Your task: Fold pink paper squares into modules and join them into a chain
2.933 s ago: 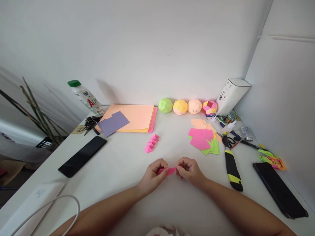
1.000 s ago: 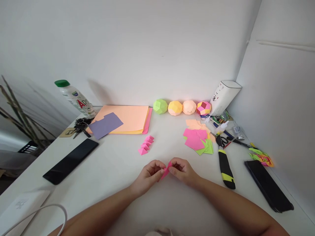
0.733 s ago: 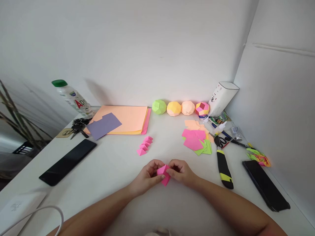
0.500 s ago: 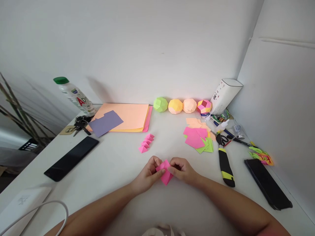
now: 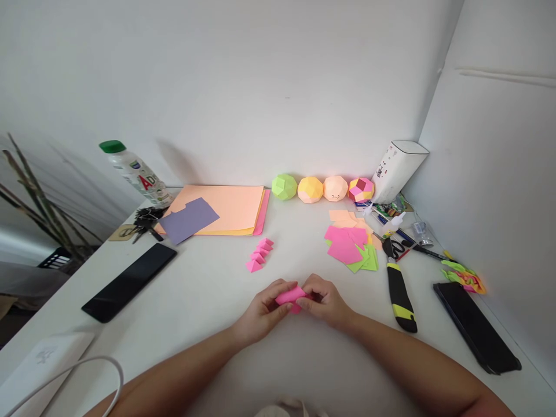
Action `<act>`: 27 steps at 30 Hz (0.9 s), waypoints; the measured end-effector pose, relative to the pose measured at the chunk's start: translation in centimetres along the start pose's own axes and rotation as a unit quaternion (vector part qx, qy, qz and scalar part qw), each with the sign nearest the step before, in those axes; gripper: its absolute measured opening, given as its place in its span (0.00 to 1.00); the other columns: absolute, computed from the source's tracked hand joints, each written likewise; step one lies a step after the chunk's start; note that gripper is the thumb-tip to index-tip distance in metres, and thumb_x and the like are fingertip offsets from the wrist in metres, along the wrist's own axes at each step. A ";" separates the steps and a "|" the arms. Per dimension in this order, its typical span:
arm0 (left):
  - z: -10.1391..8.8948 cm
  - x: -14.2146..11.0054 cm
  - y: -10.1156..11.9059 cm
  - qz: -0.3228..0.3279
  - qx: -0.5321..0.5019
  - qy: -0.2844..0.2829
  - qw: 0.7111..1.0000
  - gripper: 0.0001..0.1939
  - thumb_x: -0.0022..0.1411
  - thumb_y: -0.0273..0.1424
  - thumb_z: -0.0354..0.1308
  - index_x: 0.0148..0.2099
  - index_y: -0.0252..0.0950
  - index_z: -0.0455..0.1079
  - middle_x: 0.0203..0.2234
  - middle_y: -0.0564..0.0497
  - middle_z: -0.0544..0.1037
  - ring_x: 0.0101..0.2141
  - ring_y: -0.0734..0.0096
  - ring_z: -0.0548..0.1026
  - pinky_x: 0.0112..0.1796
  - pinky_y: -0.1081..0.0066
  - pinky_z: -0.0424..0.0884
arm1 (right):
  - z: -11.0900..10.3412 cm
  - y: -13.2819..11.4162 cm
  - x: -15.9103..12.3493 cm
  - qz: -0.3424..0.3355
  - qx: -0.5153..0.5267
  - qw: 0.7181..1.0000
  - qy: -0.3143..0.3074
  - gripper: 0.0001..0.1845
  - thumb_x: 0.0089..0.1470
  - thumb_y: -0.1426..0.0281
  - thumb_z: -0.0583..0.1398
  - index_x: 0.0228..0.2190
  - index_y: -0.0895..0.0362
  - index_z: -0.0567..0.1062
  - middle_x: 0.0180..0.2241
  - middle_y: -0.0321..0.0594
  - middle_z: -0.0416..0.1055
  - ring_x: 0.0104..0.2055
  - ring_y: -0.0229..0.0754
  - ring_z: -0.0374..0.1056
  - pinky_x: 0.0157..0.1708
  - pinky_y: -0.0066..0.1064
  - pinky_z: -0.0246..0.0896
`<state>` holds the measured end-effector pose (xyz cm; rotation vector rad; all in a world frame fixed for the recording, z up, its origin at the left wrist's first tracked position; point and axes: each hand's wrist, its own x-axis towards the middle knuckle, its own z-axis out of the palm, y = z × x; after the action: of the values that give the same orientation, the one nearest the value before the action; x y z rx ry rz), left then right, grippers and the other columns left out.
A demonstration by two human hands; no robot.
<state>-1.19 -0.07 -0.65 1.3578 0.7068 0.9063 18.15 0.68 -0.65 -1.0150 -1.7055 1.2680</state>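
Between my two hands is a piece of pink paper (image 5: 290, 296), bent along a fold, held low over the front of the white table. My left hand (image 5: 262, 313) pinches its left side, thumb below and fingers above. My right hand (image 5: 326, 302) grips the right side, with the thumb on the near face and the fingers partly hidden behind. Just beyond my left hand, several small folded pink paper pieces (image 5: 260, 255) stand in a slanting row. Farther right lies a pile of pink, peach and green paper cutouts (image 5: 347, 243).
Four-coloured faceted paper balls (image 5: 310, 189) line the wall. Peach sheets (image 5: 226, 202) lie under a purple cutout (image 5: 189, 220). A black-and-yellow utility knife (image 5: 400, 295), scissors (image 5: 397, 248) and a black phone case (image 5: 475, 327) sit right. A dark phone (image 5: 129, 282) and bottle (image 5: 138, 174) stay left.
The pink paper has been turned and bent in my hands, from a pointed diamond shape to a narrower folded band. Both hands still hold it in nearly the same place.
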 end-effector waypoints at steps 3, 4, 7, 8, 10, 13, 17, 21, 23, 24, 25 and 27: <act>0.1 0.0 0.0 -0.013 0.067 0.022 0.997 0.16 0.60 0.35 0.55 0.51 0.40 0.68 0.33 0.50 0.67 0.33 0.70 0.69 0.34 0.69 0.69 | 0.0 -0.1 0.0 -0.003 0.004 1.000 0.009 0.12 0.50 0.62 0.62 0.22 0.57 0.71 0.24 0.35 0.60 0.27 0.36 0.57 0.27 0.30 0.56; 0.2 0.0 0.1 -0.014 0.094 0.030 0.995 0.16 0.60 0.35 0.55 0.50 0.40 0.69 0.32 0.50 0.67 0.32 0.70 0.69 0.33 0.70 0.69 | 0.1 -0.1 0.0 0.001 0.011 1.000 0.011 0.12 0.50 0.62 0.62 0.23 0.57 0.71 0.24 0.35 0.60 0.27 0.36 0.57 0.27 0.30 0.56; 0.2 -0.1 0.2 -0.014 0.154 0.036 0.987 0.13 0.61 0.34 0.54 0.47 0.39 0.71 0.30 0.50 0.69 0.30 0.70 0.69 0.32 0.70 0.69 | 0.0 -0.2 -0.1 0.030 0.039 0.999 0.014 0.12 0.48 0.62 0.63 0.23 0.57 0.70 0.25 0.34 0.61 0.26 0.35 0.57 0.26 0.29 0.55; 0.3 -0.1 0.3 -0.014 0.165 0.032 0.986 0.13 0.61 0.34 0.53 0.47 0.39 0.72 0.30 0.50 0.70 0.31 0.70 0.69 0.33 0.70 0.69 | 0.0 -0.1 -0.1 0.044 0.051 0.998 0.014 0.12 0.48 0.62 0.64 0.24 0.57 0.70 0.26 0.34 0.61 0.25 0.34 0.56 0.26 0.29 0.55; 0.3 -0.1 0.4 -0.017 0.180 0.027 0.983 0.13 0.62 0.34 0.52 0.46 0.39 0.72 0.30 0.50 0.71 0.31 0.70 0.70 0.33 0.70 0.69 | 0.0 0.0 -0.1 0.070 0.075 0.995 0.014 0.12 0.47 0.63 0.64 0.25 0.56 0.69 0.25 0.33 0.62 0.24 0.34 0.56 0.25 0.28 0.54; 0.3 -0.1 0.7 -0.021 0.191 0.028 0.981 0.12 0.62 0.34 0.52 0.45 0.38 0.73 0.30 0.50 0.72 0.31 0.70 0.71 0.33 0.71 0.69 | 0.0 0.1 -0.1 0.091 0.094 0.991 0.019 0.12 0.47 0.63 0.64 0.28 0.56 0.68 0.25 0.33 0.63 0.24 0.33 0.56 0.25 0.27 0.54; 0.4 -0.1 0.9 -0.023 0.207 0.024 0.978 0.12 0.62 0.33 0.51 0.44 0.37 0.73 0.29 0.50 0.73 0.30 0.70 0.71 0.33 0.72 0.68 | -0.1 -0.1 0.0 0.080 0.090 0.993 0.009 0.11 0.47 0.62 0.64 0.27 0.57 0.70 0.24 0.33 0.64 0.24 0.34 0.57 0.26 0.27 0.54; 0.4 0.1 0.9 -0.021 0.227 0.025 0.973 0.12 0.62 0.33 0.51 0.42 0.36 0.74 0.27 0.50 0.73 0.29 0.71 0.70 0.32 0.72 0.67 | -0.1 -0.4 0.1 0.061 0.081 0.995 0.014 0.11 0.47 0.63 0.64 0.25 0.57 0.71 0.25 0.33 0.64 0.25 0.34 0.57 0.26 0.28 0.55; 0.3 0.1 0.9 -0.021 0.235 0.024 0.971 0.12 0.62 0.33 0.50 0.41 0.36 0.74 0.26 0.51 0.72 0.28 0.71 0.69 0.31 0.73 0.67 | -0.1 -0.5 0.1 0.055 0.074 0.996 0.014 0.11 0.48 0.63 0.64 0.25 0.58 0.72 0.25 0.34 0.63 0.25 0.34 0.57 0.27 0.28 0.55; 0.3 0.1 0.9 -0.021 0.238 0.022 0.971 0.13 0.62 0.34 0.50 0.40 0.36 0.74 0.25 0.51 0.72 0.28 0.71 0.69 0.31 0.73 0.67 | -0.2 -0.4 0.1 0.053 0.070 0.996 0.014 0.11 0.48 0.63 0.64 0.25 0.58 0.72 0.25 0.34 0.63 0.25 0.34 0.57 0.27 0.28 0.55; 0.3 0.0 0.8 -0.021 0.239 0.021 0.971 0.13 0.62 0.34 0.50 0.40 0.37 0.74 0.25 0.51 0.72 0.28 0.71 0.69 0.31 0.73 0.66 | -0.2 -0.4 0.1 0.052 0.068 0.996 0.013 0.11 0.48 0.62 0.64 0.25 0.58 0.72 0.25 0.34 0.63 0.25 0.34 0.57 0.27 0.28 0.55; 0.4 -0.1 0.8 -0.022 0.238 0.019 0.971 0.13 0.63 0.34 0.50 0.40 0.37 0.75 0.25 0.51 0.72 0.28 0.71 0.69 0.32 0.72 0.66 | -0.2 -0.3 0.1 0.053 0.068 0.996 0.011 0.11 0.48 0.62 0.64 0.25 0.57 0.72 0.25 0.34 0.63 0.25 0.34 0.57 0.26 0.28 0.55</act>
<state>-1.02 -0.31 0.16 1.7395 1.0249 0.7545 18.24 0.78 -0.26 -1.0457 -1.5439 1.4139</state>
